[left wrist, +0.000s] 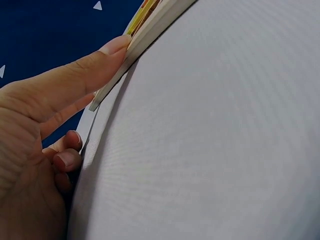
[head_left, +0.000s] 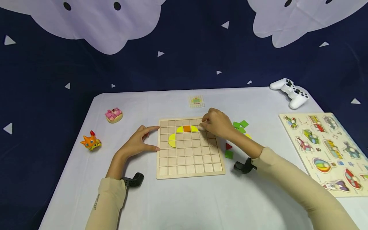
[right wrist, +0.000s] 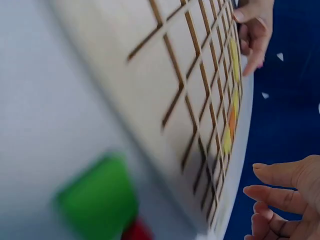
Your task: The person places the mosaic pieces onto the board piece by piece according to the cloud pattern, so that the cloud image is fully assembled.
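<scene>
Right hand (head_left: 217, 123) over the board's upper right corner, fingers bunched and tipped down at the top rows; whether anything sits pinched under them, cannot tell from the head view, and in the right wrist view fingers (right wrist: 280, 195) loosely curved with nothing visible between them. Left hand (head_left: 141, 140) flat against the board's left edge, thumb and forefinger spread, steadying; in the left wrist view the forefinger tip (left wrist: 112, 47) pressed straight along the rim.

Board (head_left: 190, 169) centre frame on the table (head_left: 184, 204). Filled so far, only a few cells: orange square (head_left: 187, 128) in the second row, yellow pieces (head_left: 179, 129) either side of it, two more yellow halves (head_left: 172, 140) stacked lower left of those. Looks like an early stage by that count, most of the grid still bare wood.

Loose stock right of the board: green squares (head_left: 240, 126), red triangle (head_left: 228, 146), another green square (head_left: 229, 155) below it, a sliver of yellow behind the wrist. Plenty left to place.

Pattern card (head_left: 196, 101) just above the board. Further out: pink toy (head_left: 114, 115) and orange toy (head_left: 90, 141) at left, white controller (head_left: 290, 92) upper right, vehicle puzzle (head_left: 325, 150) at right edge.
</scene>
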### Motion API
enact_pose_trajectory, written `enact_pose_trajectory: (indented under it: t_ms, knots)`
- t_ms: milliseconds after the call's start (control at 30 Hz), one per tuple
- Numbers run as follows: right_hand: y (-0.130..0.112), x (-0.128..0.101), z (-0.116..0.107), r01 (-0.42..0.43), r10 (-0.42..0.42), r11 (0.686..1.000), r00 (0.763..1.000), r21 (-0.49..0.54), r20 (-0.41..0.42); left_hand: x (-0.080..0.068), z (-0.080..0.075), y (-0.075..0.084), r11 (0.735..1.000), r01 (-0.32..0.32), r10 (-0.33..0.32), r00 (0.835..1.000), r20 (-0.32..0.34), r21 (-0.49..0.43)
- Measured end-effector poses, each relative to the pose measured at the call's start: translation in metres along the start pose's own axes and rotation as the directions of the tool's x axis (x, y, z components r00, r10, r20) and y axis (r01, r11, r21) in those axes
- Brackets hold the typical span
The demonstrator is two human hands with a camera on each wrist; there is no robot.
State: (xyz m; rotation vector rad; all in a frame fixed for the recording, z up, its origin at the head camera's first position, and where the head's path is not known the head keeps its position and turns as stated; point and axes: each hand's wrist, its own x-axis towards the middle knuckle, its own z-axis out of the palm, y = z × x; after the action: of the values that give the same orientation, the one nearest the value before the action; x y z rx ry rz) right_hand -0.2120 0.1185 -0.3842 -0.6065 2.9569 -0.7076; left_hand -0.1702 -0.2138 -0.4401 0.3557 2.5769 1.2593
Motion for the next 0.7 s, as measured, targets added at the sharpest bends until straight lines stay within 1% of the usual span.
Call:
enact_pose_trajectory:
  t_ms: [167, 333, 567, 700]
  knots:
    - [0.026, -0.019, -0.024, -0.037, 0.037, 0.998, 0.999, -0.041, -0.005, -0.001, -0.002, -0.001, 1.0, 0.009, -0.009, 1.0, 0.003, 0.005]
    - [0.052, -0.041, -0.04, -0.104, 0.105, 0.989, 0.995, -0.108, -0.004, -0.001, -0.003, -0.002, 1.0, 0.01, -0.01, 1.0, 0.003, 0.002]
    - [0.079, -0.072, -0.049, -0.161, 0.159, 0.965, 0.987, -0.208, -0.027, 0.0, -0.001, -0.002, 1.0, 0.015, -0.015, 1.0, 0.001, -0.01]
    - [0.089, -0.082, -0.049, -0.178, 0.178, 0.954, 0.984, -0.243, -0.023, 0.001, 0.0, -0.001, 1.0, 0.014, -0.014, 1.0, -0.001, -0.008]
